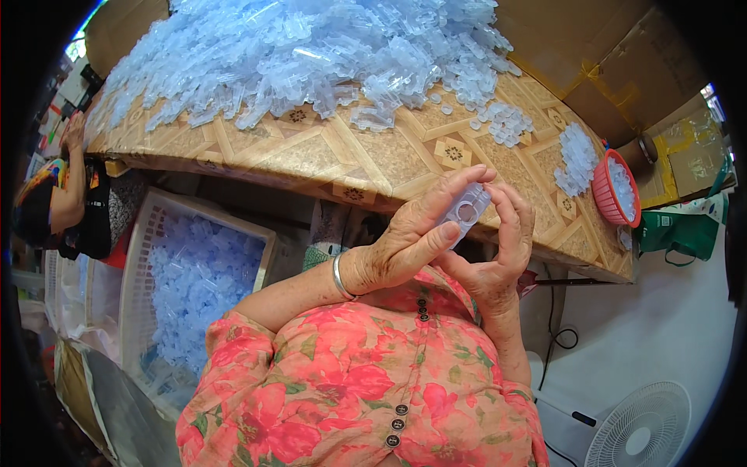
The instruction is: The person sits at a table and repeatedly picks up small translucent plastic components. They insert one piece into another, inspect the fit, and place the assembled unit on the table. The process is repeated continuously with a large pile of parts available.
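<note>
Flower-printed cloth of the wearer's shirt [366,381] lay nearest the camera, and just beyond it both hands met at the near edge of the patterned table [366,167]. Between them was a clear plastic piece [471,204], tilted, with a round ring showing on its face. The left hand [401,233] gripped it between thumb and extended fingers. The right hand [502,245] had its fingers curled about the right side, fingertips close to the far end; whether its thumb pressed on the piece could not be told.

It looked light and fairly stiff, probably slick on its smooth faces and liable to crack or scuff if squeezed hard. A gentle pinch on the long outer edges seemed the safest hold, clear of the ring. Similar-looking clear pieces formed a heap [311,70] on the table's far side, and bluish plastic parts filled a white crate [271,257] at left.
</note>
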Motion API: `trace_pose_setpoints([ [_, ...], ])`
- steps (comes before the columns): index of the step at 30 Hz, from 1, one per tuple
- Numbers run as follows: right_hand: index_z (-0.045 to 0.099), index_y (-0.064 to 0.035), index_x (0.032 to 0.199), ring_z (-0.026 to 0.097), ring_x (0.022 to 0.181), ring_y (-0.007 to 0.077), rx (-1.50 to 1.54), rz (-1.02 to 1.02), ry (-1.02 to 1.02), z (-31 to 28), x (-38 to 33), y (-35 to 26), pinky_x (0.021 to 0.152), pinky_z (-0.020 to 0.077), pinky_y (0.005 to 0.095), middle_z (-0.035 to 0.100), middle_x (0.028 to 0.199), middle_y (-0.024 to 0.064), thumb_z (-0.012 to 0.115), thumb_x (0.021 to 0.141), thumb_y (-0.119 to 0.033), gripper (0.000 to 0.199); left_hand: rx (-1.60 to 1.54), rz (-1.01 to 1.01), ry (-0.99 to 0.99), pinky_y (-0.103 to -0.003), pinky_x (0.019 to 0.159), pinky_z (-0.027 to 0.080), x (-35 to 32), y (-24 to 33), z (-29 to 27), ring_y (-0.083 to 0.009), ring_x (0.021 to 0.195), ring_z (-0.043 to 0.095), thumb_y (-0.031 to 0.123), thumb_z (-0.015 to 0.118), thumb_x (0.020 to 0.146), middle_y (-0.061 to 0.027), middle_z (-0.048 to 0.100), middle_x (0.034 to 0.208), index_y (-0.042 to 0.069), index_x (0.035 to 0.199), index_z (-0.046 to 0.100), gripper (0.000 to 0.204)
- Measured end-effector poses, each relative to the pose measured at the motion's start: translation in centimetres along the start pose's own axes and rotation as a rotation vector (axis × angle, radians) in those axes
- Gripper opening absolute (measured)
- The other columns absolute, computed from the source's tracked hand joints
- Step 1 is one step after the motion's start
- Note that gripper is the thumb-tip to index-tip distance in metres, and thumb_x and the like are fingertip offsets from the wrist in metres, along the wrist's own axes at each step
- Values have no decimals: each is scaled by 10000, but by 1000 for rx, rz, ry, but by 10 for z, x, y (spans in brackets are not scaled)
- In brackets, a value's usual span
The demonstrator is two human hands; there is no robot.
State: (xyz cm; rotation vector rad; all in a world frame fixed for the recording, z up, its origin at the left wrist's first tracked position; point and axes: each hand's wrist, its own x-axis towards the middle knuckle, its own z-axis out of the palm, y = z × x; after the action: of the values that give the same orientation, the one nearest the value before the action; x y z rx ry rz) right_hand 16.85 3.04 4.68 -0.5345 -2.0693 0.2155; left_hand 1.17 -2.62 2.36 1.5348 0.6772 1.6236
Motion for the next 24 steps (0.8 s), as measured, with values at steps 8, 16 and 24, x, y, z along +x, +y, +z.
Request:
trace_pose_setpoints([
  [8, 581, -23, 1286, 602, 1135, 337, 59, 16, 20, 5, -3, 0, 973, 488, 432, 606, 1258, 172, 923, 581, -207, 805, -33, 4, -12, -397, 1208, 245, 0, -2, -3, -265, 1488, 314, 420, 473, 1059, -172, 352, 1593, 10, 1577, 255, 696],
  [16, 573, -11, 1281, 617, 1093, 342, 106, 19, 7, 8, 0, 1, 943, 505, 428, 616, 1228, 175, 923, 586, -189, 799, -118, -1, 13, -390, 1213, 233, 2, 2, -1, -247, 1487, 314, 405, 478, 1058, -162, 354, 1592, 6, 1565, 276, 675],
  [24, 542, -6, 1297, 647, 1084, 304, 0, -101, -37, 5, 0, 3, 933, 520, 401, 630, 1207, 145, 967, 578, -218, 862, -176, -48, -8, -385, 1198, 268, 1, 4, -6, -225, 1451, 360, 400, 488, 1058, -151, 376, 1578, 20, 1524, 354, 617],
])
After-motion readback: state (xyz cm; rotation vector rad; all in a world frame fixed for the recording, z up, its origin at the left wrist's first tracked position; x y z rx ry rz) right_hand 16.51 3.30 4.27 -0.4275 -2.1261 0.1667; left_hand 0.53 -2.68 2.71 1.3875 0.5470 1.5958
